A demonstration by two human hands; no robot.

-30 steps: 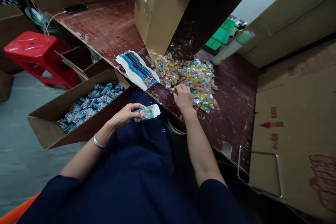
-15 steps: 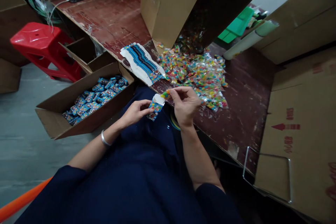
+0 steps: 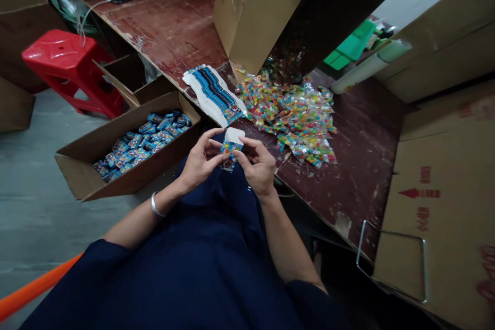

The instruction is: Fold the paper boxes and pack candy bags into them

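Both my hands are up over my lap, just near of the table edge, w/ the small printed box (image 3: 231,148) pinched between them. My left hand (image 3: 201,161) has fingers curled round the box's left side and lower end, thumb up by the top; my right hand (image 3: 257,165) grips the right side, fingertips closed on it close to the white flap, which stands up at the far end of the box. Flap looks open, tho the box is small in view so I can't say for sure if anything's inside. A silver bangle (image 3: 155,205) sits on my left wrist. Just far of my hands, on the worn red-brown table (image 3: 348,165), lies a stack of flat unfolded blue-and-white box blanks (image 3: 213,94), and right beside it on the right a spread of clear packets of coloured sweets (image 3: 294,113), spilling out of a big tipped cardboard carton (image 3: 263,15). To my left, lower than the table, an open shallow carton (image 3: 116,165) holds lots of blue boxes of the same kind. Far left there's a red plastic stool (image 3: 65,67). On the right, near side, a large flat carton w/ a red arrow (image 3: 444,201).
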